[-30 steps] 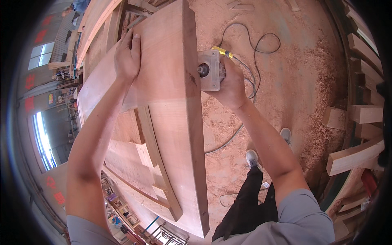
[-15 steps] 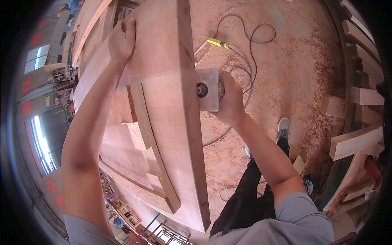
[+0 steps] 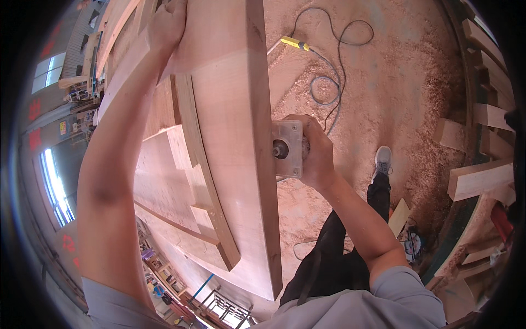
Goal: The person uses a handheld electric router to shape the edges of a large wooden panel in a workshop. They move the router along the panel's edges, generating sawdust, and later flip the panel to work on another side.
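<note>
My right hand (image 3: 318, 156) is closed around a trim router with a clear square base (image 3: 296, 165). That base lies against the narrow right edge of a large wooden panel (image 3: 224, 109), which runs from the far end toward me. A dark round collet shows in the base's opening; any cutter beyond it is hidden. Farther off, my left hand (image 3: 169, 24) grips the panel beside an inner edge, its fingers partly hidden and cut by the picture's top. Between my left forearm and the panel's right face lies a stepped wooden batten (image 3: 200, 159).
A cable with a yellow connector (image 3: 295, 43) loops over the floor (image 3: 405, 71), which is strewn with shavings. Timber blocks (image 3: 482, 178) are stacked at the right. My shoe (image 3: 383, 159) stands right of the panel. Shelves (image 3: 164, 268) show at the lower left.
The router and my right hand have come nearer to me along the panel's edge. My left hand sits higher in the picture, and the view has shifted slightly.
</note>
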Tool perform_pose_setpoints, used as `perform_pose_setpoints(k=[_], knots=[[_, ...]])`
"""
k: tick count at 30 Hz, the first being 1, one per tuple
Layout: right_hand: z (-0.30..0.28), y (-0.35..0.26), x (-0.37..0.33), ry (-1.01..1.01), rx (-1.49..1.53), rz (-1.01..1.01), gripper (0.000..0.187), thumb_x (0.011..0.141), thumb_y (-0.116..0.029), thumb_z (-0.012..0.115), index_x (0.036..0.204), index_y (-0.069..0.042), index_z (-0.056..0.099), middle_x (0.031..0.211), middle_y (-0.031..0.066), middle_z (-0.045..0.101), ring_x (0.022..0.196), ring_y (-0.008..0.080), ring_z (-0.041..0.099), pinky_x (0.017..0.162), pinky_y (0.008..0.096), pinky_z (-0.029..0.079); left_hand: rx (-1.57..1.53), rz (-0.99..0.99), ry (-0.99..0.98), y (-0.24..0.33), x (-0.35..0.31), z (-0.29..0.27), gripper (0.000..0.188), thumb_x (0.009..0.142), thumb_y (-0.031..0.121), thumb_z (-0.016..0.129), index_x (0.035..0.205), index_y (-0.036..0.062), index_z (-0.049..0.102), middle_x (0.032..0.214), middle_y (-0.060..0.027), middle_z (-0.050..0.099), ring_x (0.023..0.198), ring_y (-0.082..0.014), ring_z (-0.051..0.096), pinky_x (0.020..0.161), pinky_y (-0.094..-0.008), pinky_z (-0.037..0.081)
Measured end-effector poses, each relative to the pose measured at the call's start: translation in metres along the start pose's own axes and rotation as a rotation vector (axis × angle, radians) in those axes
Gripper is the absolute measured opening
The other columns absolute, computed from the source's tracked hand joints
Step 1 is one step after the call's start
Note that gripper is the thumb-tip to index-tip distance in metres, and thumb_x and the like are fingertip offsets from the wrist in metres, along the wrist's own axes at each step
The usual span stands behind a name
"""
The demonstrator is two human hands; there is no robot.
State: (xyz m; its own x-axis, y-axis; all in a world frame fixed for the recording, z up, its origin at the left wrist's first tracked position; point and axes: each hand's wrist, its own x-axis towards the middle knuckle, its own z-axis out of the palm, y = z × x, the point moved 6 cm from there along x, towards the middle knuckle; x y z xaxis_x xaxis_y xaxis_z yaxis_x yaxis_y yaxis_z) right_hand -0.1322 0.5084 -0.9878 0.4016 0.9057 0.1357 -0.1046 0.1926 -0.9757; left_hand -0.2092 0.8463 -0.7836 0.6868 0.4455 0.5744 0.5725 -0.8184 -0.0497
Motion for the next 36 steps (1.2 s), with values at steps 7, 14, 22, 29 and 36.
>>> perform_pose_setpoints(k=[7, 14, 22, 29, 36], knots=[[0.018, -0.041, -0.044, -0.032, -0.082, -0.104, 0.061, 0.064, -0.015, 0.095, 0.114, -0.002, 0.064, 0.107, 0.0148, 0.069, 0.098, 0.033, 0.069, 0.085, 0.0403, 0.055, -0.119, -0.702, -0.309, -0.037, -0.043, -0.035, 0.044, 0.096, 0.01, 0.061, 0.139, -0.0019, 0.059, 0.131, -0.0179, 0.066, 0.113, -0.0242, 0.063, 0.096, -0.0354, 0.05], [0.003, -0.029, -0.043, 0.031, -0.158, -0.036, 0.064, 0.064, -0.016, 0.097, 0.117, -0.002, 0.064, 0.101, 0.0145, 0.07, 0.088, 0.0273, 0.072, 0.078, 0.0359, 0.058, -0.305, -0.426, -0.272, 0.122, -0.092, -0.209, 0.044, 0.11, 0.023, 0.047, 0.143, -0.0032, 0.058, 0.144, -0.0194, 0.06, 0.138, -0.0262, 0.056, 0.116, -0.0405, 0.044], [0.01, -0.04, -0.056, 0.028, -0.154, 0.009, 0.07, 0.063, -0.017, 0.098, 0.122, -0.002, 0.064, 0.104, 0.0146, 0.069, 0.092, 0.029, 0.072, 0.08, 0.0379, 0.058, -0.205, -0.342, -0.554, 0.246, -0.303, -0.304, 0.069, 0.105, 0.05, 0.054, 0.144, -0.0075, 0.051, 0.146, -0.0316, 0.052, 0.137, -0.048, 0.051, 0.115, -0.0546, 0.04], [0.008, -0.036, -0.058, 0.018, -0.215, -0.095, 0.073, 0.064, -0.021, 0.1, 0.124, -0.003, 0.062, 0.104, 0.0117, 0.073, 0.093, 0.0213, 0.074, 0.082, 0.0338, 0.059, -0.132, -0.287, -0.616, 0.258, -0.318, -0.281, 0.08, 0.109, 0.054, 0.037, 0.147, -0.0157, 0.042, 0.144, -0.0369, 0.051, 0.13, -0.0555, 0.052, 0.109, -0.0595, 0.04], [0.001, -0.04, -0.061, -0.032, -0.149, -0.076, 0.078, 0.059, -0.019, 0.099, 0.126, -0.003, 0.064, 0.107, 0.0161, 0.071, 0.098, 0.0311, 0.072, 0.084, 0.0392, 0.058, -0.127, -0.17, -0.654, 0.267, -0.315, -0.279, 0.077, 0.109, 0.048, 0.034, 0.146, -0.0197, 0.04, 0.139, -0.0394, 0.053, 0.122, -0.0564, 0.056, 0.104, -0.0585, 0.044]])
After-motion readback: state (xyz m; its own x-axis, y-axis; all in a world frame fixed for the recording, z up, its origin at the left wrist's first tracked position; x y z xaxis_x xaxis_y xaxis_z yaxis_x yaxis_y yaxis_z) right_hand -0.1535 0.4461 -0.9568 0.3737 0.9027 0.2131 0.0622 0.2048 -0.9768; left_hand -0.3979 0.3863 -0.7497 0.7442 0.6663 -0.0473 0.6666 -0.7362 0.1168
